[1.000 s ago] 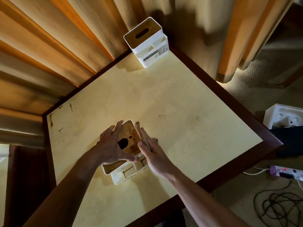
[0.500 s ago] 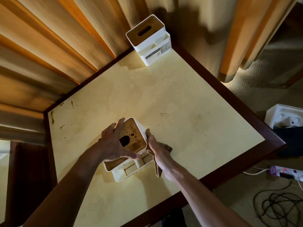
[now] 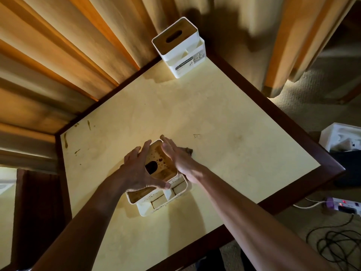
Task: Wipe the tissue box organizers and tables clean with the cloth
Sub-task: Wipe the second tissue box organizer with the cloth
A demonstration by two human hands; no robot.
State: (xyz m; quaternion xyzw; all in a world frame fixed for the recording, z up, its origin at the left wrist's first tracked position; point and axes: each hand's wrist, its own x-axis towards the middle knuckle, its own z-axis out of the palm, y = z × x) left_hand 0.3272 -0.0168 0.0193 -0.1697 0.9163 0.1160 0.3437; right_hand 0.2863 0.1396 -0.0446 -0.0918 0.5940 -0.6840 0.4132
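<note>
while my left hand point(image 3: 136, 173) grips the stained tissue box organizer point(image 3: 158, 178) from its left side, fingers point(image 3: 145, 148) spread over the top edge and thumb hooked across the lid near the slot, my right hand point(image 3: 179, 159) lies flat against the organizer's right wall with its fingers straight and pressed together. a dark bit of the cloth point(image 3: 188, 150) shows just past that hand, between palm and box wall as far as i can tell. the organizer stands near the middle of the yellow tabletop point(image 3: 224, 153), its wooden lid spotted with brown drops. brown smears mark the tabletop's left corner. a second, clean tissue box organizer point(image 3: 180, 48) stands at the far corner, well apart, against the curtain point(image 3: 58, 55).
</note>
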